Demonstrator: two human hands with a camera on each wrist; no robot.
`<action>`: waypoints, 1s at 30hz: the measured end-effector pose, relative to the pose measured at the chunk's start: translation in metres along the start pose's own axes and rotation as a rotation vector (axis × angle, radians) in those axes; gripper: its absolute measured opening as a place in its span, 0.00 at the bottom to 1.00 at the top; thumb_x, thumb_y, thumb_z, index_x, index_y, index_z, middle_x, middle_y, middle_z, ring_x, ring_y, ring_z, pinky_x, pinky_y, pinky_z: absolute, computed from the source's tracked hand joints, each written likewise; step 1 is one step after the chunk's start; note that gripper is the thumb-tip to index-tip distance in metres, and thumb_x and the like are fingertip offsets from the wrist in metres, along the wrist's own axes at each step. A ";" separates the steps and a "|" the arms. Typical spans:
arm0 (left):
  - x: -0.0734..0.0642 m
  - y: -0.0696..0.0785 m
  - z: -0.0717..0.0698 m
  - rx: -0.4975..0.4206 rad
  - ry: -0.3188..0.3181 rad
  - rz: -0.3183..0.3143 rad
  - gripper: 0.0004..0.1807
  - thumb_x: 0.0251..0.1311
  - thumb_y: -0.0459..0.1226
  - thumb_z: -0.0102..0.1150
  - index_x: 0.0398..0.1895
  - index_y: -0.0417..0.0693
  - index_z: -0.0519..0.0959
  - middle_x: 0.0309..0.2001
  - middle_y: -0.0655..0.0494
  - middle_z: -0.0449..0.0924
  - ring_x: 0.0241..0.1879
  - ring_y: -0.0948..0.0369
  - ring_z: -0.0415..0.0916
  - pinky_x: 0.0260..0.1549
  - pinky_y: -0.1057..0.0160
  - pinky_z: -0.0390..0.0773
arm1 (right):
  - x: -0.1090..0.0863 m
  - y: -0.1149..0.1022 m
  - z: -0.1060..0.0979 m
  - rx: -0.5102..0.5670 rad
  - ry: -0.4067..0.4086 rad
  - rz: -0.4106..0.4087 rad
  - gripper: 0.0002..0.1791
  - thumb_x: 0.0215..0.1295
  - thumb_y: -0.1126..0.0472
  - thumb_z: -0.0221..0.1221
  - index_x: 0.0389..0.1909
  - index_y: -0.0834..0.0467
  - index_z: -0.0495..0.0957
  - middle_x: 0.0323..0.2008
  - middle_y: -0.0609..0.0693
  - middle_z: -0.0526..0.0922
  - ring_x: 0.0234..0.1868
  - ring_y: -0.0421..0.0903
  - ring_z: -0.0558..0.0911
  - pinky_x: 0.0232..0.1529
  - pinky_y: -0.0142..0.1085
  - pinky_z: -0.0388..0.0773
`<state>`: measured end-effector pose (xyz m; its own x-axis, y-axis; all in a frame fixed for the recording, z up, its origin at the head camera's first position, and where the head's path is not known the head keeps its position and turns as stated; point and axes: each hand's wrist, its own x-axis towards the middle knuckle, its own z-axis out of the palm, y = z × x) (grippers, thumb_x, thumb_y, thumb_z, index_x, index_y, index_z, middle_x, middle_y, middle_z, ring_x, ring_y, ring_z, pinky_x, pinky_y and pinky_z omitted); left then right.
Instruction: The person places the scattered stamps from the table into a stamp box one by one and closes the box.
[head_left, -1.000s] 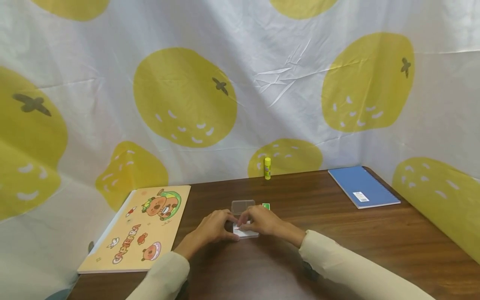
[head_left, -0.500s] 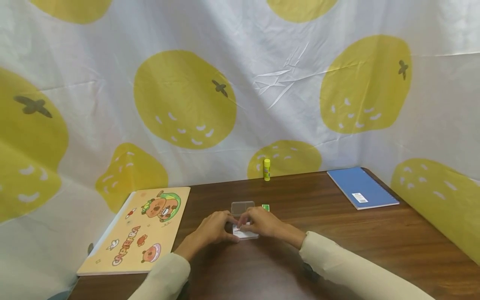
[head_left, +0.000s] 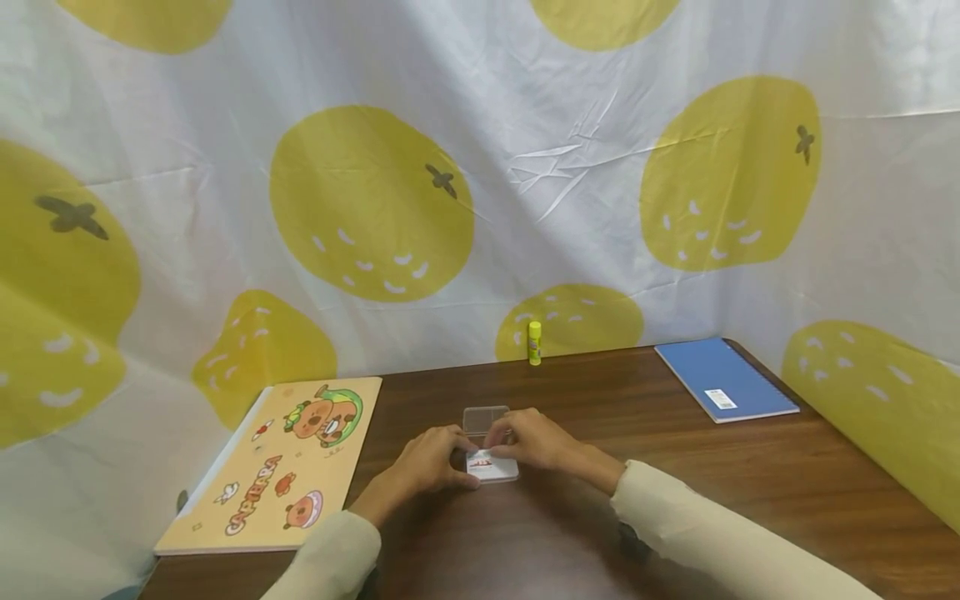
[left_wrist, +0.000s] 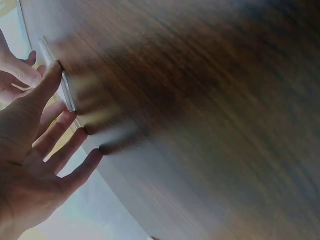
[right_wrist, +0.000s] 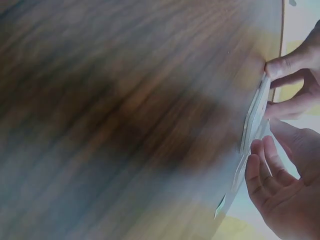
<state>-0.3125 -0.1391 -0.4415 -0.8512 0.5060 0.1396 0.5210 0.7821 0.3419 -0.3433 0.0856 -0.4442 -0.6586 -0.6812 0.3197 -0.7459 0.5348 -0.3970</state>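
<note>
A small clear plastic case (head_left: pixel 504 475) lies on the table with its transparent lid (head_left: pixel 480 420) folded back. Inside it shows a white card (head_left: pixel 491 463) with red print. My left hand (head_left: pixel 433 458) grips the case at its left side, thumb at the near edge and index finger toward the hinge. My right hand (head_left: pixel 534 437) is over the far right part of the case, its thumb (right_wrist: pixel 287 132) reaching to the card and its other fingers loosely curled. The right index fingertip is partly hidden.
A yellow glue stick (head_left: pixel 535 343) stands at the back by the patterned curtain. A blue spiral notebook (head_left: pixel 723 375) lies at the back right, a capybara-print pad (head_left: pixel 285 475) at the left. A small green-edged piece (right_wrist: pixel 220 206) lies past the case.
My right hand has shifted slightly right and back, uncovering more of the card's red print and covering the green piece in the head view. The left hand and the case stay put.
</note>
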 end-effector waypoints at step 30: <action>0.002 0.000 -0.002 0.019 0.002 0.015 0.25 0.47 0.47 0.84 0.49 0.51 0.90 0.51 0.54 0.86 0.50 0.53 0.83 0.48 0.49 0.82 | -0.006 0.048 -0.026 -0.001 0.037 0.195 0.08 0.65 0.67 0.70 0.44 0.57 0.89 0.42 0.50 0.89 0.47 0.52 0.86 0.48 0.45 0.84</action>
<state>-0.3150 -0.1390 -0.4394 -0.8433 0.5172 0.1461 0.5348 0.7811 0.3223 -0.3777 0.1285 -0.4424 -0.7939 -0.5456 0.2685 -0.6038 0.6553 -0.4538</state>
